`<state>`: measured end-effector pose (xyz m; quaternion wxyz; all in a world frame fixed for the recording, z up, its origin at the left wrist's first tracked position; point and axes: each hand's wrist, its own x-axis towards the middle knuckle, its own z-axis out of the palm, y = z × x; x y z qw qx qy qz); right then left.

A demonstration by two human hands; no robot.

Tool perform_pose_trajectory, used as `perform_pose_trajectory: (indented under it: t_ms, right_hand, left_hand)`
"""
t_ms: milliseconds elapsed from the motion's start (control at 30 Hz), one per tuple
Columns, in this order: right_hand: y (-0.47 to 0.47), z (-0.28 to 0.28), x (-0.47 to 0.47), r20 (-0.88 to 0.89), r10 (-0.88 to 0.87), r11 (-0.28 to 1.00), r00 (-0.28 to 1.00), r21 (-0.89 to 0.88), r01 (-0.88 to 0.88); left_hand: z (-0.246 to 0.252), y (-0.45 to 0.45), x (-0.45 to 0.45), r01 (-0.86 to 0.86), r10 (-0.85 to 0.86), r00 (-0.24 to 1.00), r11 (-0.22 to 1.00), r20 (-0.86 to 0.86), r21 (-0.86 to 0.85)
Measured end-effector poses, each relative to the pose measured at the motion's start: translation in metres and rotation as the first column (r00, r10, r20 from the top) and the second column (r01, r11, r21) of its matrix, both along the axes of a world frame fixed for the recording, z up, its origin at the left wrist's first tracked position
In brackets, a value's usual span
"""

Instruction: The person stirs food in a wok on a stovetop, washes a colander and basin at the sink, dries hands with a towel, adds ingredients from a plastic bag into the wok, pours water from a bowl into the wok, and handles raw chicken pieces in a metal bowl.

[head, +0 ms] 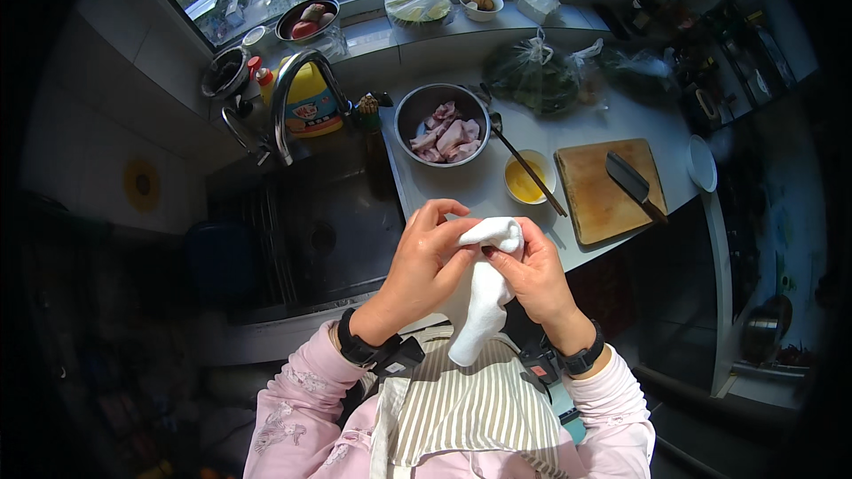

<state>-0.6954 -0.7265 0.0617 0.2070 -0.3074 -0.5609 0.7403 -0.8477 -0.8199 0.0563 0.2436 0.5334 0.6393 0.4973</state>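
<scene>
Both my hands hold a white cloth (489, 299) in front of the striped apron, at the counter's front edge. My left hand (426, 266) pinches the cloth's upper left part between thumb and fingers. At its upper right, my right hand (539, 269) grips it, thumb on the front. The cloth's lower part hangs down. Beyond my hands, a metal bowl (406, 140) holds pieces of raw meat. To its right stands a white bowl of yellow liquid, seemingly beaten egg (522, 183), with chopsticks (516, 153) across its rim. A cleaver (626, 176) lies on a wooden cutting board (579, 213).
At left is a dark sink (353, 233) with a curved metal faucet (279, 106); a yellow jug (313, 96) stands behind it. Tied plastic bags of greens (539, 80) lie at the counter's back. Bowls and bags line the windowsill (366, 36). A white bowl (701, 163) sits far right.
</scene>
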Motion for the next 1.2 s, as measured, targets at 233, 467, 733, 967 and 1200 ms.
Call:
perform_pose_trajectory:
  t_ms: [233, 467, 733, 967, 1200]
  right_hand:
    - [-0.017, 0.086, 0.001, -0.181, 0.012, 0.989, 0.983, -0.141, -0.038]
    - [-0.034, 0.166, -0.017, -0.442, 0.251, 0.968, 0.861, 0.092, -0.235]
    - [-0.02, 0.172, -0.02, -0.515, 0.098, 0.995, 0.852, 0.058, -0.079]
    - [-0.001, 0.161, -0.007, -0.534, -0.042, 0.997, 0.844, 0.03, 0.069]
    - [-0.012, 0.161, 0.0, -0.538, -0.025, 0.998, 0.842, 0.032, 0.05]
  left_hand:
    - [0.07, -0.017, -0.025, -0.121, 0.093, 0.99, 0.949, 0.109, 0.29]
    - [0.088, -0.02, -0.026, -0.205, -0.002, 0.94, 0.797, 0.341, 0.569]
    - [0.063, -0.032, -0.051, -0.157, -0.146, 0.901, 0.768, 0.409, 0.621]
    - [0.075, -0.036, -0.051, -0.305, -0.068, 0.867, 0.71, 0.493, 0.634]
    - [0.076, -0.045, -0.044, -0.46, 0.166, 0.818, 0.763, 0.55, 0.454]
